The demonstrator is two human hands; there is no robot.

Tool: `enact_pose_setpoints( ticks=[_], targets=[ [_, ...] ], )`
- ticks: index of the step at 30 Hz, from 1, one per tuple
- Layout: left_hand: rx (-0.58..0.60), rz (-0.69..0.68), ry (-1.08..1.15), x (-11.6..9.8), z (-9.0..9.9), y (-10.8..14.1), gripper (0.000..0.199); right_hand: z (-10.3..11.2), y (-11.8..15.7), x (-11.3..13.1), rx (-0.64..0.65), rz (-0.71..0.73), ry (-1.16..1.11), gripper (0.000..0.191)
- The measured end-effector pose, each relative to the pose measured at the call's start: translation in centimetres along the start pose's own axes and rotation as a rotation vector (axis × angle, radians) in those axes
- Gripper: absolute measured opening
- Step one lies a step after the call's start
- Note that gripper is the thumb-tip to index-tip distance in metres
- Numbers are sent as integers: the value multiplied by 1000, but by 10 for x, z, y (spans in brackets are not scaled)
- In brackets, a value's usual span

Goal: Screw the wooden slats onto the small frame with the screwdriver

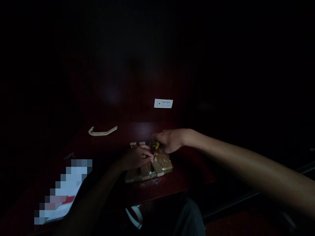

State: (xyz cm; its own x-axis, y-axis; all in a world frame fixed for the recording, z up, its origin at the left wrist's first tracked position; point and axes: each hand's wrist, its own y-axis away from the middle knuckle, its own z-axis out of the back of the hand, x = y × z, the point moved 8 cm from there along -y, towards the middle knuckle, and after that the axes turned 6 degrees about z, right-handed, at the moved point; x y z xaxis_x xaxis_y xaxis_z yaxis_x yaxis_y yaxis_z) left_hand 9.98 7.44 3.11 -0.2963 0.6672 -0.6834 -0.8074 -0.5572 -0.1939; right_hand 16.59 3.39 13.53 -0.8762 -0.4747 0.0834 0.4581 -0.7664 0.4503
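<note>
Where the person's two hands meet, item one: slatted wooden piece (157, 168), pale and narrow-barred, lying on a glossy brown wrapped block (164, 161) that shows at three o'clock. Handling, by judgement: light and stiff, the bars prone to split under a hard twist; the wrapping looks slick, so the piece may slide. Best hold: flat on a bar, close beside the working point, or along the bar ends at six o'clock.

Item two: yellow-handled tool (157, 144), its metal end down at a bar; exact type too dark to tell.

Item three: left hand (137, 156), at nine o'clock, fingers pressed together, tips down beside the metal end; whether they pinch a small part cannot be told.

Item four: right hand (171, 140), at two o'clock, fingers curled around the tool's handle.

Outlying: dark red table (172, 186), beneath all the above; curved wooden piece (100, 133), ten o'clock; partly masked white sheet (65, 209), eight o'clock; pale curved strip (136, 216), half past six, past the table edge; white wall socket (163, 103), half past twelve.
</note>
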Motion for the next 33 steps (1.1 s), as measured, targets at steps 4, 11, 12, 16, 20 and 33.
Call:
enact_pose_setpoints(
  ticks=[4,11,12,16,20,33],
  targets=[
    [-10,-27,2,0,0,-1,19,7,2,14,-49,94,89,32],
    [-27,-102,-5,0,-1,-2,17,2,0,17,-55,93,123,26],
    [-27,-101,-7,0,-1,-2,17,2,-1,16,-63,99,114,25],
    [-19,-92,-34,1,-1,-1,19,0,-4,10,-81,110,98,23],
    [-1,-64,-23,0,-1,0,20,-2,-8,2,-85,104,76,24],
    [-13,-103,-37,1,-2,-1,18,-9,-2,3,17,-8,-18,30]
  ],
)
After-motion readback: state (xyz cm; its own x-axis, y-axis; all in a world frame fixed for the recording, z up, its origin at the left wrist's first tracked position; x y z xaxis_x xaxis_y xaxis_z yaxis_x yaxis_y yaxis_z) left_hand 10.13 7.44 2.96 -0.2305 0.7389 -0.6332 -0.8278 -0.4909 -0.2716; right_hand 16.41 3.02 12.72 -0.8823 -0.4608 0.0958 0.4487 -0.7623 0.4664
